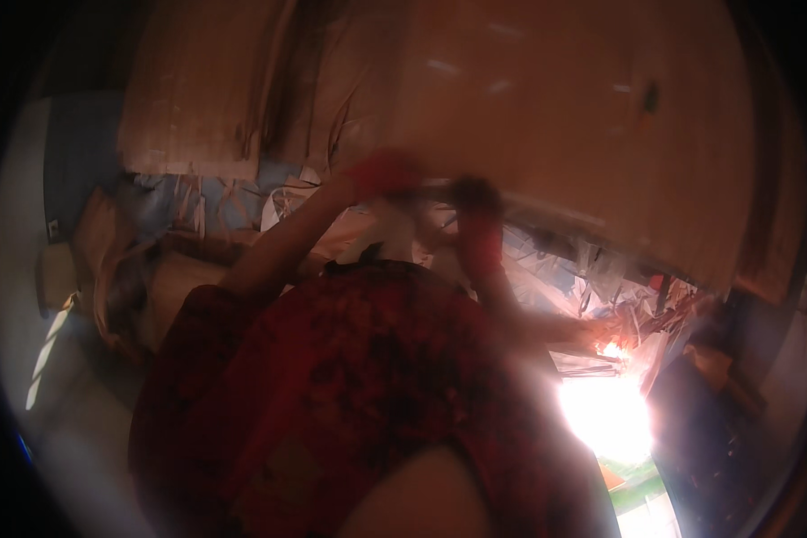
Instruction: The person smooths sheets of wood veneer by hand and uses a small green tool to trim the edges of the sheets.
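At the near edge of a wide tan wood sheet, my two hands are close together, both in red gloves and smeared by motion. My left hand reaches in from the left, against the sheet's edge, and its fingers are blurred. My right hand is raised just right of it, appearing closed, with a dark patch at its top. A short dark bar-like shape spans between the two hands. Its kind cannot be made out, nor how the left fingers meet it.
Another stack of wood sheets lies at the far left. Torn strips and wood scraps litter the floor below the sheets. Bent brown pieces are heaped at the left. Strong sunlight glares from an opening at the lower right.
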Action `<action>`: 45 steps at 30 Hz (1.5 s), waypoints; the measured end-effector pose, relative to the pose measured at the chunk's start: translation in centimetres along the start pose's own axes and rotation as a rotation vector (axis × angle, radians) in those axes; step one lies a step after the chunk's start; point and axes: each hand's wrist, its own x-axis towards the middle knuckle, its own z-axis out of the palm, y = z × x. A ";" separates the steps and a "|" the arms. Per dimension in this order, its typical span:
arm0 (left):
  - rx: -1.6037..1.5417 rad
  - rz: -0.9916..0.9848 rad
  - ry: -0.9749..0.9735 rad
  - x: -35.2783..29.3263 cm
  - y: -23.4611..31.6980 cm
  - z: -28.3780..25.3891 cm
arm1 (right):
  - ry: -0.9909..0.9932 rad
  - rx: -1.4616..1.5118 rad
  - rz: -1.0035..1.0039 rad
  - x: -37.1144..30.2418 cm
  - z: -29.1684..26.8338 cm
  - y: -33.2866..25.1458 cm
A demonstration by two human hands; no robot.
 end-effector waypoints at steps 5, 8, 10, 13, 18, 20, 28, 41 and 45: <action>0.082 0.085 0.048 -0.9 -4.5 -1.3 | 0.155 0.036 -0.045 -0.9 1.6 -0.8; 0.085 0.112 0.050 -0.5 -5.7 -2.4 | 0.114 0.021 -0.031 -1.0 1.6 -1.1; 0.090 0.023 0.050 -0.4 -5.7 -2.6 | 0.091 0.009 -0.025 -1.0 1.5 -1.3; 0.022 -0.054 0.084 -1.2 -5.3 -2.2 | 0.116 -0.002 -0.032 -1.1 1.6 -1.8; 0.027 -0.090 0.086 -1.8 -5.4 -2.3 | 0.221 0.008 -0.053 -1.0 2.9 -2.2; 0.053 -0.048 0.097 -1.6 -7.0 -2.3 | 0.169 -0.034 -0.061 -0.8 2.8 -2.5; -0.054 0.060 0.107 -2.4 -7.4 -2.6 | 0.180 0.061 -0.043 1.1 0.6 -5.3; -0.100 -0.073 -0.020 -5.6 -11.3 -6.3 | 0.284 -0.150 -0.012 15.4 3.0 -10.4; -0.221 -0.106 -0.003 -7.3 -13.8 -7.1 | 0.243 -0.248 0.000 16.2 4.3 -10.6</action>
